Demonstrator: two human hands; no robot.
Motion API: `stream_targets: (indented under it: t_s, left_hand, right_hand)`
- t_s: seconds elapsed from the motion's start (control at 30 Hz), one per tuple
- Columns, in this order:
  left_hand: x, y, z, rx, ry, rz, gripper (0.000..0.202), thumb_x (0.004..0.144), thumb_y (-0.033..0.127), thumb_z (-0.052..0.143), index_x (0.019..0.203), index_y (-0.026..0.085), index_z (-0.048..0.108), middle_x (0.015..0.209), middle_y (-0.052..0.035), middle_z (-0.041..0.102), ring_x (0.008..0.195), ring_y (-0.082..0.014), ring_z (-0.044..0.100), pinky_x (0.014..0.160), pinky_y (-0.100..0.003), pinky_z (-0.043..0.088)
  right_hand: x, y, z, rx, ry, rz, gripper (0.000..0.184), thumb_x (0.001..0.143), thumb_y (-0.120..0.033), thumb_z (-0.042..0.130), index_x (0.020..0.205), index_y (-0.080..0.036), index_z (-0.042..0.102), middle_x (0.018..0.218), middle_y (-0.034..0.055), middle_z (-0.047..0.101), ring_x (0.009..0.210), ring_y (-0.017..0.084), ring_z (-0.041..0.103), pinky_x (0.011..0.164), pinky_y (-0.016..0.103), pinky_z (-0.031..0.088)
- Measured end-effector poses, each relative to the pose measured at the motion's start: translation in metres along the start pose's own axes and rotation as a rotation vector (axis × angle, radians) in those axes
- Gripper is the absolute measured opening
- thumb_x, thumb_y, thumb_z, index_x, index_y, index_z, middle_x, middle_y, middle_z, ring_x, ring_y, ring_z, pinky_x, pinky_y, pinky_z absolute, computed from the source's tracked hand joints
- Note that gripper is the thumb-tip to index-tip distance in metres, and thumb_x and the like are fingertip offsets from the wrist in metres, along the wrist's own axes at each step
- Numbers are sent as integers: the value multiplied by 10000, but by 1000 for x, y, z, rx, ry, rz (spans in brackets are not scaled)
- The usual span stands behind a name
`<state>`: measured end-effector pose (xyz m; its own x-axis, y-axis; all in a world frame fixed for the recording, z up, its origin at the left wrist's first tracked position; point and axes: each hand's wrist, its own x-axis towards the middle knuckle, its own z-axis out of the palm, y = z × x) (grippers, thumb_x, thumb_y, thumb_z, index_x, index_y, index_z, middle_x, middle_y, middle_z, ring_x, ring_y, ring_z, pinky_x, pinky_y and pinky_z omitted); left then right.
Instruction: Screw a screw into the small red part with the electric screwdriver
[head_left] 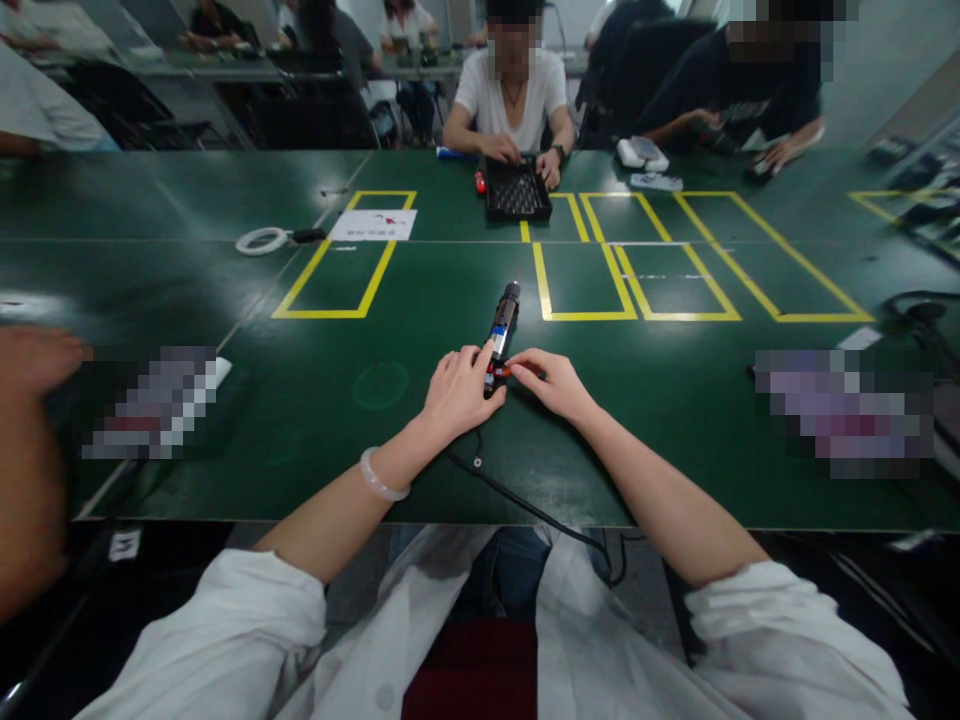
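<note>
In the head view, a slim black power tool [506, 312] with a silver and blue middle section lies on the green table, its narrow nose pointing away from me. My left hand [461, 390] grips its near end, fingers over the top and thumb alongside. From the right, my right hand [551, 382] pinches at the tool's near part, where small red pieces [498, 371] show. Something orange shows within the right fingers, too covered to name. A black cord [525, 505] runs near the tool's lower end over the table edge, with a small ring terminal [478, 463] beside it.
Yellow tape rectangles [587, 316] mark the green table [315, 420]. Across from me, a person works at a black tray [517, 212]. A white card [373, 225] and a coiled white cable [261, 241] lie left. Blurred-out items flank me; another person's arm [30, 450] is at far left.
</note>
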<state>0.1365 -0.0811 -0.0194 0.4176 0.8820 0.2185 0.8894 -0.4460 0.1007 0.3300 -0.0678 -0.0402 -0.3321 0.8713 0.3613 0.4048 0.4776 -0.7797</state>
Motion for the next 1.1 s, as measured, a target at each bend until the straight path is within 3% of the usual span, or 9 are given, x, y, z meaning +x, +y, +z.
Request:
stream_targets:
  t_s: [0.3, 0.43, 0.53, 0.7, 0.97, 1.1]
  left_hand:
    - [11, 5, 0, 75, -16, -79, 668, 934, 511, 485, 1488, 148, 401, 1130, -159, 560, 1051, -310, 539, 952, -414, 390]
    - [8, -8, -2, 79, -27, -47, 686, 930, 507, 506, 1502, 148, 385, 1163, -167, 553, 1070, -317, 519, 926, -405, 394]
    - [7, -28, -6, 106, -40, -35, 672, 939, 503, 489, 1506, 159, 381, 1185, -171, 545, 1069, -322, 516, 916, -409, 392]
    - [14, -89, -13, 179, -97, -138, 706, 943, 549, 438, 1523, 159, 347, 1240, -191, 528, 1086, -344, 520, 914, -424, 398]
    - [20, -223, -29, 226, -167, -388, 747, 932, 609, 403, 1505, 131, 367, 1330, -242, 499, 1175, -395, 494, 972, -487, 373]
    - [25, -281, -36, 273, -246, -496, 766, 929, 625, 420, 1485, 101, 375, 1368, -252, 472, 1193, -391, 464, 989, -553, 341]
  right_hand:
    - [-1, 5, 1, 103, 7, 43, 211, 932, -332, 568, 1038, -182, 672, 902, 36, 724, 775, 162, 653, 715, 281, 489]
    - [0, 9, -1, 57, 5, 47, 212, 934, -331, 559, 1025, -179, 677, 878, 38, 712, 749, 160, 635, 694, 283, 477]
    - [0, 13, -4, 29, 32, 69, 205, 932, -327, 557, 999, -180, 683, 875, 44, 719, 756, 168, 640, 698, 290, 474]
    - [1, 15, -5, 15, 43, 79, 183, 919, -308, 566, 954, -181, 694, 843, 40, 713, 725, 162, 623, 686, 286, 465]
    - [0, 13, -3, -7, 21, 72, 179, 912, -295, 569, 926, -171, 697, 806, 34, 695, 672, 143, 573, 650, 268, 433]
    - [0, 15, -3, -14, 8, 71, 184, 912, -289, 564, 923, -164, 699, 818, 36, 694, 674, 140, 568, 656, 267, 428]
